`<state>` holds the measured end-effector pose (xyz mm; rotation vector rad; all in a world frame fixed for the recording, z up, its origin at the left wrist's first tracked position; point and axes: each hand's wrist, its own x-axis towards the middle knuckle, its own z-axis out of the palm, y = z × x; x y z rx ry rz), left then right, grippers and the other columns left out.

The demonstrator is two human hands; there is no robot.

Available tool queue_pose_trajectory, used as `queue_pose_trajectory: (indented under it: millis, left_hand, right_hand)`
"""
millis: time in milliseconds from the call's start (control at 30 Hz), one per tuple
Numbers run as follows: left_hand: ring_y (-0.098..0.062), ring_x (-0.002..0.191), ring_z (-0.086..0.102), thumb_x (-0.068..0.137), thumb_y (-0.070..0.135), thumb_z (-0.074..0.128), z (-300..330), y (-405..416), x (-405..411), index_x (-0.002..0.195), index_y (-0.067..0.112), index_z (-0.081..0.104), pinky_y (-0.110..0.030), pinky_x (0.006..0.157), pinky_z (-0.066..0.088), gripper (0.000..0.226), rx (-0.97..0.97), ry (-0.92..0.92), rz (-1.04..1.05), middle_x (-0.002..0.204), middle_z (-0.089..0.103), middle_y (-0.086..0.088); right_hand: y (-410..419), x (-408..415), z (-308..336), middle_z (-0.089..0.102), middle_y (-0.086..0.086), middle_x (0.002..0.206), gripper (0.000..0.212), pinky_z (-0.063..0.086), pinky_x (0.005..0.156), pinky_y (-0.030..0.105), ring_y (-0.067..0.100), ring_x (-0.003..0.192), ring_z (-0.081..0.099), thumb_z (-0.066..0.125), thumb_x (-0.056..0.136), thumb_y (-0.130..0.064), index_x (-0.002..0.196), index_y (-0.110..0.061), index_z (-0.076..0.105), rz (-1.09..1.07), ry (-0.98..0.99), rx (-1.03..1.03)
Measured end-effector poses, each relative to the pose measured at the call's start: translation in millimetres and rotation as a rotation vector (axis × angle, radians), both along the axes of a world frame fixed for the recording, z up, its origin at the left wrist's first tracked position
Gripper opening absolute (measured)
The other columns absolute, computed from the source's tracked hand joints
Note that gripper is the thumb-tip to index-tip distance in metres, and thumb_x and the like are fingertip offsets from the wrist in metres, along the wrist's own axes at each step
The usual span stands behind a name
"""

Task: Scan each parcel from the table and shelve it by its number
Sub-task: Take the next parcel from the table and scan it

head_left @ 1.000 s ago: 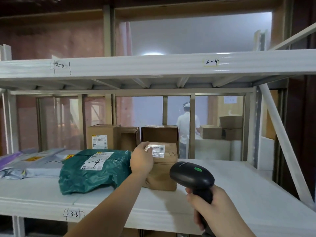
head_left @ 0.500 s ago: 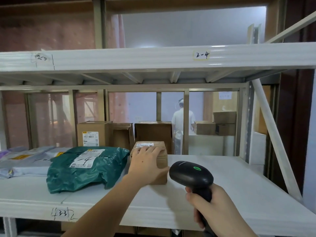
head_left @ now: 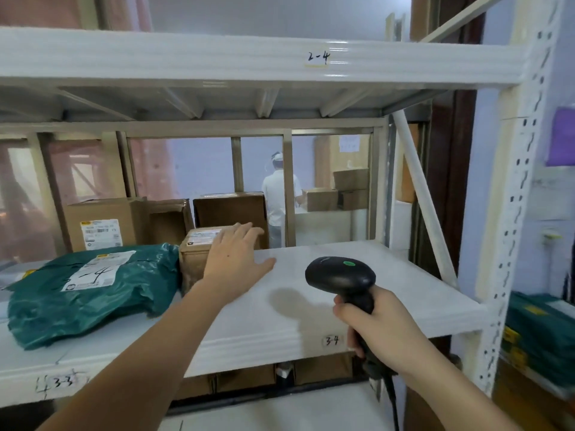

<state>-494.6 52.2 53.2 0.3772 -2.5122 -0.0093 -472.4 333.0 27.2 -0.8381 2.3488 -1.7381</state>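
Right hand (head_left: pixel 384 329) nearest, grip wrapped round handle of black barcode scanner (head_left: pixel 340 276), green dot on its head, cord hanging below. Left hand (head_left: pixel 235 262) reaches over white shelf (head_left: pixel 342 306), fingers spread straight, holding nothing, in front of small brown box (head_left: pixel 196 253); contact unclear. Box sits on shelf, label on top, just beside green poly-bag parcel (head_left: pixel 90 290) with "4" penned on its label. Shelf edge marked "3-3" and "3-4". Behind: bigger cardboard boxes (head_left: pixel 102 222) at shelf back. Upper beam (head_left: pixel 217 54) marked "2-4". Far back, a person in white (head_left: pixel 275 194) by stacked cartons.
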Motion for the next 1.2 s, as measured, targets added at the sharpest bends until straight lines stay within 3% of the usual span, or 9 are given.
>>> queue_pose_trajectory:
  millis: [200,333,500,600,800,1200]
  left_hand:
    - [-0.022,0.150,0.037,0.095,0.064,0.061,-19,84,-20,0.155,0.032,0.041,-0.044,0.125,0.027,0.071,0.002,-0.025,-0.365,0.163,0.042,0.003]
    - [-0.020,0.153,0.032,0.095,0.049,0.069,-41,168,-38,0.158,0.033,0.039,-0.041,0.128,0.021,0.072,0.033,-0.098,-0.606,0.167,0.037,0.005]
    - [-0.023,0.156,0.028,0.098,0.051,0.059,-74,286,-55,0.159,0.032,0.036,-0.040,0.128,0.021,0.069,-0.056,-0.158,-0.864,0.168,0.033,0.003]
    - [-0.022,0.158,0.021,0.102,0.061,0.047,-98,344,-62,0.163,0.031,0.031,-0.041,0.129,0.014,0.070,-0.076,-0.191,-0.927,0.172,0.024,0.001]
    - [-0.023,0.159,0.022,0.102,0.066,0.042,-138,427,-92,0.163,0.030,0.030,-0.047,0.130,0.019,0.073,-0.040,-0.332,-1.007,0.172,0.024,0.000]
    - [-0.020,0.153,0.033,0.103,0.063,0.043,-194,541,-190,0.161,0.027,0.035,-0.042,0.125,0.029,0.069,0.050,-0.435,-0.944,0.167,0.036,0.003]
  right_hand:
    - [35,31,-13,0.062,0.003,0.056,0.006,0.052,0.053,0.027,0.014,0.048,0.058,0.061,0.094,-0.022,0.094,-0.016,0.061,-0.172,-0.015,-0.006]
    - [84,61,-28,0.060,0.001,0.053,0.007,0.049,0.048,0.024,0.011,0.046,0.057,0.063,0.093,-0.020,0.088,-0.016,0.060,-0.350,-0.009,0.025]
    - [168,91,-45,0.059,0.003,0.055,0.010,0.047,0.048,0.029,0.016,0.048,0.057,0.063,0.092,-0.020,0.095,-0.011,0.059,-0.646,-0.086,0.028]
    - [215,106,-54,0.056,0.005,0.054,0.014,0.045,0.048,0.031,0.017,0.048,0.054,0.063,0.092,-0.020,0.096,-0.008,0.058,-0.764,-0.118,0.022]
    - [296,107,-71,0.056,0.004,0.053,0.006,0.045,0.048,0.032,0.017,0.045,0.054,0.063,0.090,-0.016,0.091,-0.013,0.059,-0.924,-0.125,0.038]
    - [435,25,-95,0.057,0.005,0.056,0.004,0.046,0.050,0.034,0.018,0.048,0.055,0.062,0.089,-0.012,0.092,-0.011,0.062,-0.946,-0.181,0.097]
